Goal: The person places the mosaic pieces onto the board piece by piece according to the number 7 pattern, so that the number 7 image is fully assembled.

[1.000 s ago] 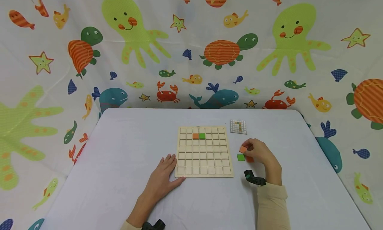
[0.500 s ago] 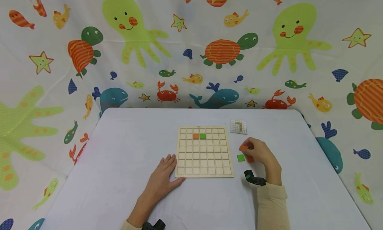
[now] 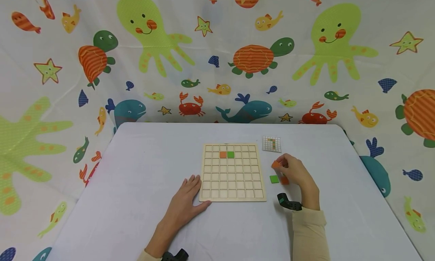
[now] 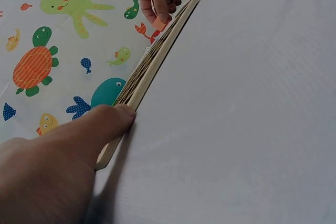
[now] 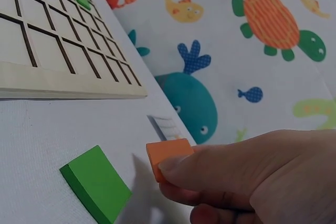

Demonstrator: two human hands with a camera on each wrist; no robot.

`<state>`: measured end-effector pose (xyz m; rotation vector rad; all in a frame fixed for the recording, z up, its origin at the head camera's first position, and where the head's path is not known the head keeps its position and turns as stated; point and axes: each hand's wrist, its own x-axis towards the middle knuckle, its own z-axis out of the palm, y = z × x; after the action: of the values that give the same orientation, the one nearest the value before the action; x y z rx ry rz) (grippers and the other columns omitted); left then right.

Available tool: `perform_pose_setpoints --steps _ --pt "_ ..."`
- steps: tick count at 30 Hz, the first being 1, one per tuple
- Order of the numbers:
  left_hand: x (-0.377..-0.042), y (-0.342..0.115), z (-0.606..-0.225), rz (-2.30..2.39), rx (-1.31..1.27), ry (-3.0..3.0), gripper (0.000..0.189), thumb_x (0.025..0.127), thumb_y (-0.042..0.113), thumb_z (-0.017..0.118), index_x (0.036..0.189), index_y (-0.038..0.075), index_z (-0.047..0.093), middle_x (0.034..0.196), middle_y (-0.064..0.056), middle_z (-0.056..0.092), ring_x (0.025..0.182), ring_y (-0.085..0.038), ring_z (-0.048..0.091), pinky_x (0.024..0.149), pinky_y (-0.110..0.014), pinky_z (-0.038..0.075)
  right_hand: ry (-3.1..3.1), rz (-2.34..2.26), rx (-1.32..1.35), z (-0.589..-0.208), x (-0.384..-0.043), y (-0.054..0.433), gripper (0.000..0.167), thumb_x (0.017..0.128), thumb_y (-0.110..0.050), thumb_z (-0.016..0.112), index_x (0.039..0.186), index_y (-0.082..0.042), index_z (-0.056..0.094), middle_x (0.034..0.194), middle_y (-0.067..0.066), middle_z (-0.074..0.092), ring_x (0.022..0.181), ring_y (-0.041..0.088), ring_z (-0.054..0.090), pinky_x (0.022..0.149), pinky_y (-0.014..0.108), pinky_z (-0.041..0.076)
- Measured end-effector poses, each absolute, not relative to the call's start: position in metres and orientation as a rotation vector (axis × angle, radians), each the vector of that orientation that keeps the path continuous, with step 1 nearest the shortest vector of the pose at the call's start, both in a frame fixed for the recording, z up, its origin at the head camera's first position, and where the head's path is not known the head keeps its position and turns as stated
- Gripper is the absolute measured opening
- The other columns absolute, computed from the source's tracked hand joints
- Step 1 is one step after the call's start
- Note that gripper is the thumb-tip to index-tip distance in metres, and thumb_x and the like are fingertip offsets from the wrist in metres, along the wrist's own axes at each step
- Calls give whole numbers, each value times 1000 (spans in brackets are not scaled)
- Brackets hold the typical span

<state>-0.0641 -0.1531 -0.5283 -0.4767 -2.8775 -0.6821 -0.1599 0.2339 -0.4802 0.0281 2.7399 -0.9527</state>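
Note:
My right hand pinches an orange square tile between thumb and fingers, raised over the table right of the board. Below it lie a green tile and another orange tile, the latter partly covered by the hand. My left hand rests with fingers straight at the lower left corner of the wooden grid board, thumb on its front edge in the left wrist view. Two tiles sit side by side in the board's second row, one orange and one green.
A small card printed with a grid and coloured squares lies beyond the board's upper right corner. The white-covered table meets a curtain printed with sea animals behind it. Dark wrist cameras sit on both wrists.
My right hand has lifted the orange tile slightly away from the other loose tiles, moving it toward the card. The left hand has stayed on the board's corner.

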Motion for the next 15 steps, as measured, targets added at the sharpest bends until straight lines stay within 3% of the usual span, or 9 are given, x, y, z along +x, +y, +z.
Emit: perform_pose_setpoints --steps 7,15 --pt "-65 -153 -528 -678 -478 -2882 83 82 53 77 143 1 54 152 -12 51 146 -27 43 124 -44 32 2773 -952 28 -482 -164 233 28 95 -11 63 121 -1 59 106 16 65 94 27 58 81 35 55" --pt "-65 -154 -529 -679 -482 -2873 83 82 53 77 143 1 54 151 -12 51 145 -27 43 124 -44 32 2769 -977 70 -479 -165 230 28 97 -15 63 122 -3 57 107 16 65 92 26 57 74 28 53"
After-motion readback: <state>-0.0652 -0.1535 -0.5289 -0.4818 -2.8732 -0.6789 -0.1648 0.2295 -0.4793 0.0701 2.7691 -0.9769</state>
